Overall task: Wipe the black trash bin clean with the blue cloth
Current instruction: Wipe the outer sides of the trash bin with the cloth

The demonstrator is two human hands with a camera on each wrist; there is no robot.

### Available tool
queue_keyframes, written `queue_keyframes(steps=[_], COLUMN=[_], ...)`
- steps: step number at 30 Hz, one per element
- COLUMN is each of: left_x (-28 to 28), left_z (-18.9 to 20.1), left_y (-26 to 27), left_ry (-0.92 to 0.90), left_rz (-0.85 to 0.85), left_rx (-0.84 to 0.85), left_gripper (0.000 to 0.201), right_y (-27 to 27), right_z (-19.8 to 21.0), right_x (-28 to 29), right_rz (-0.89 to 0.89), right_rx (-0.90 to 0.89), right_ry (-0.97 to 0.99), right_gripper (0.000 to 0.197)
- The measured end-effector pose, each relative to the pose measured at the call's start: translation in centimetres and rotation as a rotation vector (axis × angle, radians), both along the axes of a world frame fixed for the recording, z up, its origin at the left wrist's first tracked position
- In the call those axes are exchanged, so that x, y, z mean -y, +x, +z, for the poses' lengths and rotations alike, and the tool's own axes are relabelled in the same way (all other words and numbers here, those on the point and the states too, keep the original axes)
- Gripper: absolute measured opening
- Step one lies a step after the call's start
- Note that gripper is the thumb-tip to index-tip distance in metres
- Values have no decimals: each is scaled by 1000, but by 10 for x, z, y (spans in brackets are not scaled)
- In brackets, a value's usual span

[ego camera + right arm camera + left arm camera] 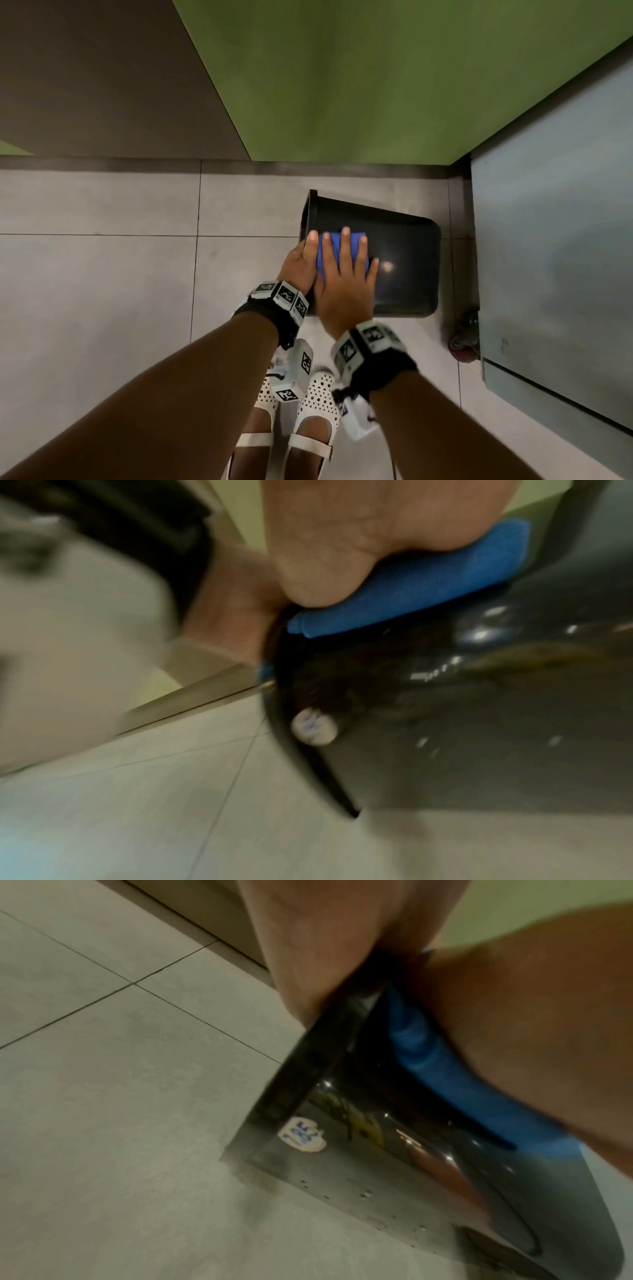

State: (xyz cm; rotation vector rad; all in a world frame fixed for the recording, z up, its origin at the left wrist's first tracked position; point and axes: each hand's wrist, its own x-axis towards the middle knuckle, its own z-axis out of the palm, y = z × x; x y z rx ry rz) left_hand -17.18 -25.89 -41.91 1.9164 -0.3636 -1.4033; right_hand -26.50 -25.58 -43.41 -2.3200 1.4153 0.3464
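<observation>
Black and glossy, the trash bin (394, 260) lies tipped on its side on the pale floor tiles (102, 274), its rim to the left and its closed bottom to the right, near the far wall. The blue cloth (329, 250), folded into a thick pad, lies on the upturned side wall close to the rim. The right hand (342, 284) presses it down with flat, spread fingers. The left hand (301, 260) grips the rim just beside the cloth, thumb on the outside; the wrist views suggest its fingers hook inside, though blur hides them.

Thin, shiny plastic like this is probably light and slick, so the bin would likely roll or skid under a push unless held. The rim, a stiffer lip, looks like the best place to steady it, as the left hand does. The wall may flex a little under pressure. The cloth is soft and should follow the curve; a flat palm seems enough to drive it. A small white sticker (301, 1135) sits on the near side by the rim, and it could snag the cloth.

To the right, a grey cabinet (548, 240) stands close to the bin's bottom, and a caster (466, 339) sits near its base, so strokes rightward have little room past the bin. Left and near, the floor is open apart from the person's white shoes (315, 404).
</observation>
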Motion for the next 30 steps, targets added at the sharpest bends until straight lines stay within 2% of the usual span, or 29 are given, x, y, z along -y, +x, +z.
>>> queue_keyframes(steps=[2, 6, 9, 12, 13, 15, 17, 19, 21, 22, 24, 26, 28, 30], left_x=[-1, 0, -2, -4, -3, -3, -1, 0, 2, 3, 4, 6, 17, 37], left_z=[-1, -2, -3, -2, -2, -2, -1, -1, -1, -1, -3, -1, 3, 2], left_y=[0, 0, -2, -1, -1, -1, 0, 0, -1, -1, 1, 4, 12, 21], left_ry=[-20, -10, -8, 2, 7, 4, 2, -7, -12, -8, -1, 48, 128, 181], left_rz=[-29, -29, -31, -41, -48, -51, -59, -50, -51, -58, -93, -157, -159, -126], left_rx=[61, 58, 62, 53, 52, 64, 79, 48, 63, 81, 75, 11, -107, -116], left_gripper=[48, 51, 52, 54, 54, 54, 52, 50, 48, 47, 49, 60, 86, 105], right_y=[-7, -28, -39, -36, -34, -32, -29, -26, -30, -35, -45, -49, -48, -48], right_z=[-4, -6, -9, -9, -8, -7, -7, -8, -8, -9, -9, -10, -8, -7], right_x=[29, 72, 76, 60, 51, 30, 13, 12, 25, 34, 55, 68, 69, 66], right_rz=[28, -156, -310, -553, -584, -477, -264, -78, 32, 1, -274, -515, -517, -473], right_rx=[23, -17, -44, -49, -55, -49, -21, 11, 34, 34, -7, -60, -86, -70], right_ry=[-3, 34, 2, -6, -8, -22, -45, -62, -75, -70, -24, 21, 25, 21], right_gripper=[56, 56, 56, 58, 58, 59, 61, 60, 58, 58, 59, 59, 58, 58])
